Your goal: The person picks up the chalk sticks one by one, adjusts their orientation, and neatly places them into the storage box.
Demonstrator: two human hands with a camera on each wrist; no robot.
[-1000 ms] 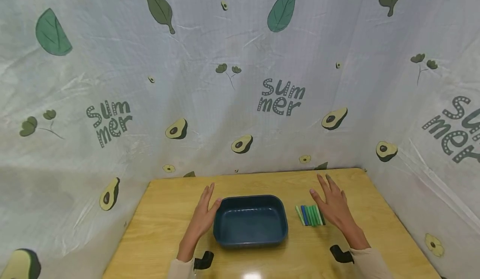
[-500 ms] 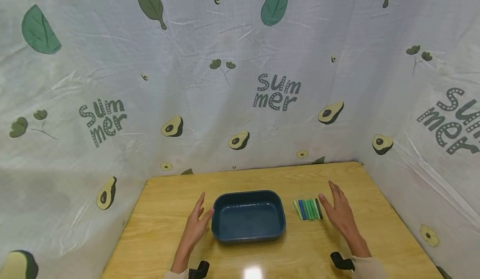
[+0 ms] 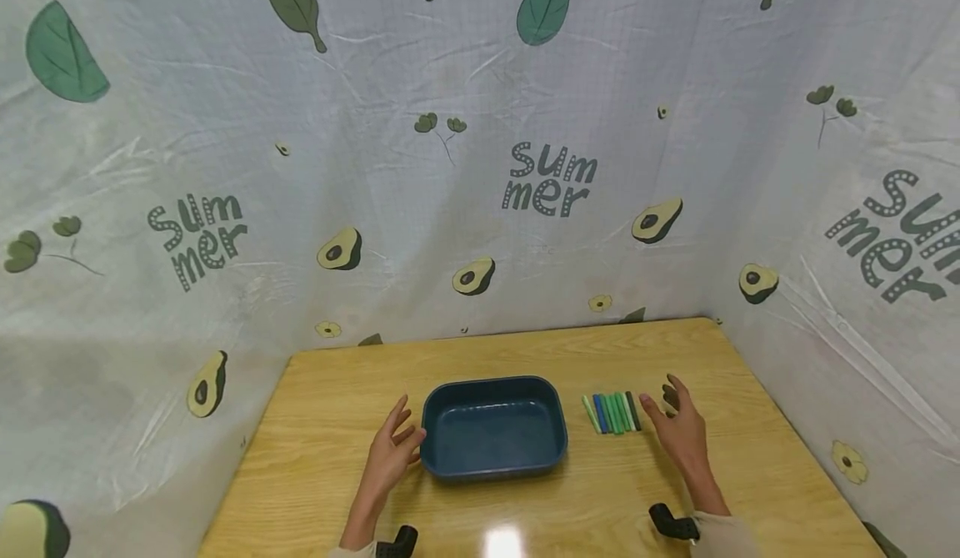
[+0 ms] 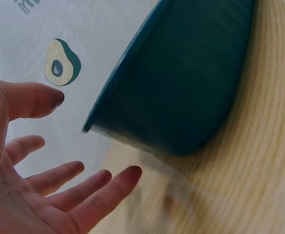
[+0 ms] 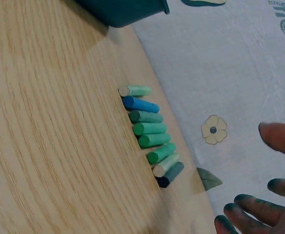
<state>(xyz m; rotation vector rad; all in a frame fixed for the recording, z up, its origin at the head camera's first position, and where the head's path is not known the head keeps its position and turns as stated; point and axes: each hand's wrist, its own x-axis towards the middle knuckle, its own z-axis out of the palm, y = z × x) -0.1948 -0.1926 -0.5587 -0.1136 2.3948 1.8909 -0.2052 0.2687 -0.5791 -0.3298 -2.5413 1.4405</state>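
Note:
A dark teal rectangular tray [image 3: 495, 475] stands on the table in the head view. Just off its left side is my left hand [image 3: 388, 456], holding nothing, thumb and fingers spread. Its fingertips lie near the tray's end wall [image 4: 176, 83] in the left wrist view. Several short pastel sticks [image 3: 613, 413], green, blue, pale and dark, form a row right of the tray. My right hand [image 3: 681, 434] hovers beside the row's right end, fingers loosely bent and holding nothing. Dark green smudges mark its fingertips [image 5: 245, 200] in the right wrist view.
The wooden table [image 3: 337, 391] runs back to a pale printed cloth [image 3: 405, 208] that hangs behind it and along both sides. Black camera mounts [image 3: 673, 523] sit on both wrists. Light glares off the table's front.
My right hand has drawn back toward me and slightly right, its fingers bending more. My left hand has lowered a little beside the tray. Tray and pastels shift only with the head view.

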